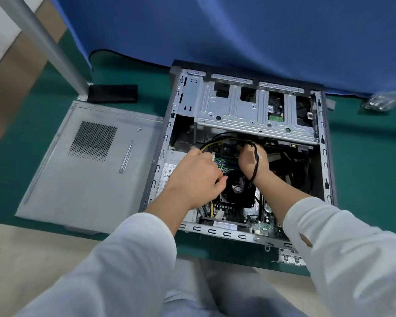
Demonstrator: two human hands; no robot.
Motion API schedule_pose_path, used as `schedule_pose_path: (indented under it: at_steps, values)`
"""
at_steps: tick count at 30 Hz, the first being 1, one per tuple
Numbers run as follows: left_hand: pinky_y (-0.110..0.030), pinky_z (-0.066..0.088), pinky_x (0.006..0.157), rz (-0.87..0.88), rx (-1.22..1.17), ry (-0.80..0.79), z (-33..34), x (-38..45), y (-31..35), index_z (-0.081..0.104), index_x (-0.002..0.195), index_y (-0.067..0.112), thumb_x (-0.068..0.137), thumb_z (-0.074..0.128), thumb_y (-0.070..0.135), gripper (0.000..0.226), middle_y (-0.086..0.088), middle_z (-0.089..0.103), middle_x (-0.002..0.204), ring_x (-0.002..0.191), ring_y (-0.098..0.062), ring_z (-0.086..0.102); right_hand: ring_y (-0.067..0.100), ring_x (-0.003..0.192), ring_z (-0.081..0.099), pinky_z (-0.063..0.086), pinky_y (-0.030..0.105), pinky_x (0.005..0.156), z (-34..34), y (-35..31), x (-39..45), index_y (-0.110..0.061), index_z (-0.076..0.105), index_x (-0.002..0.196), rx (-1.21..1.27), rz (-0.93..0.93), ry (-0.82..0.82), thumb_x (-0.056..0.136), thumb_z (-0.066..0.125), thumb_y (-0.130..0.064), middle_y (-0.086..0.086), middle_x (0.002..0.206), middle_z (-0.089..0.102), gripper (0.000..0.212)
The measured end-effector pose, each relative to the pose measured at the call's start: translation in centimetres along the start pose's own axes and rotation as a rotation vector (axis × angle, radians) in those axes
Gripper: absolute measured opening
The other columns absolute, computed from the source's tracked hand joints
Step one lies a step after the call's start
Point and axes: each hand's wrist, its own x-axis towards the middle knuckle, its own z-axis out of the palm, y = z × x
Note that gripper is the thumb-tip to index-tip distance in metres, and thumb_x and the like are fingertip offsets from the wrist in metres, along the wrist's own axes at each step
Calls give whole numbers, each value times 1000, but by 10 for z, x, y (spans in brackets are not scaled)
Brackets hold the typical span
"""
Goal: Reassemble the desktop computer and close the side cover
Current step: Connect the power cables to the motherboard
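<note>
We see the open computer case [242,106] holding a black fan [237,191] and cables — both hands reach inside. The left hand [193,177] curls its grip, holding unclear; the right hand [253,161] has a black cable [256,161] looped over it, fingers hidden.

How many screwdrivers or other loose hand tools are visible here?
1: a screwdriver lies on the removed side cover, left of the open case. Others may be hidden.

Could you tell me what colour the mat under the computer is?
Green mat, clearest in the head view.
</note>
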Motion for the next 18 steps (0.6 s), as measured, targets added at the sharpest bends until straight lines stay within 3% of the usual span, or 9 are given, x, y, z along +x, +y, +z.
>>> schedule_pose_path:
  at_steps: [2,6,10,18]
  values:
    - [-34,35,89,-1,-11,3,0,0,0,44,55,24,97,30,41,47,9,57,65,76,-13,43,38,102,59,45,38,81,4,0,1,6,65,98,29,25,21,91,42,-1,25,104,65,24]
    - [-33,34,88,2,-19,14,1,0,0,42,55,24,97,30,40,46,9,56,64,76,-13,42,31,110,55,37,25,82,8,3,2,3,58,114,59,89,-21,98,38,-11,20,117,60,29]
    - [-32,33,87,7,-16,14,1,0,1,43,58,24,97,30,39,45,10,53,64,76,-13,41,37,100,59,48,38,80,4,1,4,7,62,98,-23,28,-27,89,43,2,26,104,63,22]
    - [-30,33,87,2,-15,7,-1,0,2,38,55,25,97,31,39,45,11,40,59,74,-12,37,38,90,62,41,34,64,5,1,8,-2,63,94,-236,-91,12,87,44,-1,21,97,65,21]
